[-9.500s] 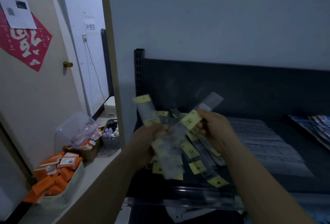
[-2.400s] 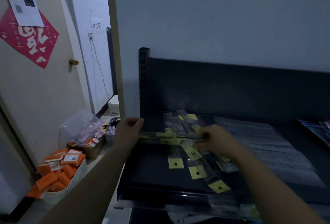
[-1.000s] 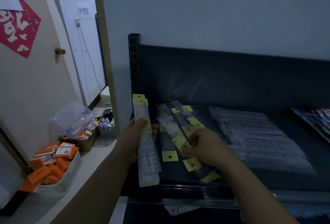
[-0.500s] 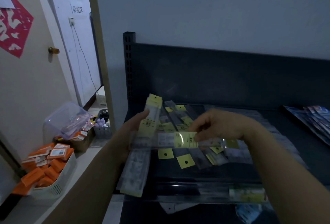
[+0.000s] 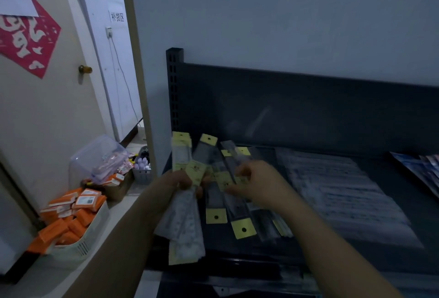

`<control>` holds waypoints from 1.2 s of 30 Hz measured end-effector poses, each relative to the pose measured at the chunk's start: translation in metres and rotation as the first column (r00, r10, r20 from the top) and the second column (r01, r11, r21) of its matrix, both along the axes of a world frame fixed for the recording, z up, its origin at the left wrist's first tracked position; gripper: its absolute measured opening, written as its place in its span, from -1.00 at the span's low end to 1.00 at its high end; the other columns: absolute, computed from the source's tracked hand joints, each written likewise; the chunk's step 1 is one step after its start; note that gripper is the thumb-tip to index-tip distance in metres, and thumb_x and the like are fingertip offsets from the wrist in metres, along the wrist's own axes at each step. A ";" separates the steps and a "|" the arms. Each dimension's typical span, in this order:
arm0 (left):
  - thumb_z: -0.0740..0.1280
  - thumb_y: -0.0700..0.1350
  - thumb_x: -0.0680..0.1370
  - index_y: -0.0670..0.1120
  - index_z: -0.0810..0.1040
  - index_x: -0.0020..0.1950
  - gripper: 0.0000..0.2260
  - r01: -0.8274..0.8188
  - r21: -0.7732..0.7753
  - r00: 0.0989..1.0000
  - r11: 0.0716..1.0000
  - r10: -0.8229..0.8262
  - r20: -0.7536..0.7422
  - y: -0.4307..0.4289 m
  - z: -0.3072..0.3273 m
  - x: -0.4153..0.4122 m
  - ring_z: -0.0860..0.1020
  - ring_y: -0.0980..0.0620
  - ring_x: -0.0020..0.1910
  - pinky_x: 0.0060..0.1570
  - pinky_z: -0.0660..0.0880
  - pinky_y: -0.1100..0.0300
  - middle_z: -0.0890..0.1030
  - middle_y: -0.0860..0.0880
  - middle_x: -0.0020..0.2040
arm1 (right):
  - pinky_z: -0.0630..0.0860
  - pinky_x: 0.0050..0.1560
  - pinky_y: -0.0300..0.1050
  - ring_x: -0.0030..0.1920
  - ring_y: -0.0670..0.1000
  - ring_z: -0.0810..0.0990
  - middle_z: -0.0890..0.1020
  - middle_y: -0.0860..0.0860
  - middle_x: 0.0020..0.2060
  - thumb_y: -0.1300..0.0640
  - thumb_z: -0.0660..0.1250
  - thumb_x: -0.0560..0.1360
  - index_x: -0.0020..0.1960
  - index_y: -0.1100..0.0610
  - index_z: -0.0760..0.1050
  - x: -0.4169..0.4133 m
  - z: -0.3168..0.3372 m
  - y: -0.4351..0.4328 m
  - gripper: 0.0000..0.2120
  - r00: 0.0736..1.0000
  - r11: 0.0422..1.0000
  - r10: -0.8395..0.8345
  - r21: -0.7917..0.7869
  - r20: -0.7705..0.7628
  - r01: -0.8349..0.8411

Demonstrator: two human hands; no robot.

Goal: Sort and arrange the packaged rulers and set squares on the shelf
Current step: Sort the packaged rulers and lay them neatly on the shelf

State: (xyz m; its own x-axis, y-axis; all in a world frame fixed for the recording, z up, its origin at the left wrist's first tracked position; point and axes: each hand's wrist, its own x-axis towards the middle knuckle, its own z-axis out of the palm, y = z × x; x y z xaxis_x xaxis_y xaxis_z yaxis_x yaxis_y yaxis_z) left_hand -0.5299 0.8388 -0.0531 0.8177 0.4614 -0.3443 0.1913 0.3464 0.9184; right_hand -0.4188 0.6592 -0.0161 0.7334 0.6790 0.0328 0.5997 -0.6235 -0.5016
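A person's left hand closes its grip round a bundle of rulers at the dim shelf's left front, while the blurred right hand, grip impossible to tell, hangs over loose rulers lying there.

A wide-angle camera worn on the person's head is looking forward and down, close over the shelf, whose near edge is running along the bottom and whose back panel is rising at the far side. Both forearms are reaching in from the near edge, putting the left hand, with its packaged rulers, and the right hand at centre, and a door is showing far left.
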 end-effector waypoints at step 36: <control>0.20 -0.12 0.61 -0.30 0.53 -0.03 -0.75 -0.013 -0.391 0.984 0.920 0.081 0.158 -0.019 0.012 -0.010 0.54 0.05 -0.44 -0.41 0.55 0.24 0.56 -0.11 -0.34 | 0.47 -0.34 -0.19 -0.21 -0.09 0.55 0.59 -0.02 -0.16 0.09 0.50 0.37 -0.06 0.08 0.47 0.029 -0.012 -0.026 -0.75 0.956 0.972 -0.204 0.075 -0.212 0.224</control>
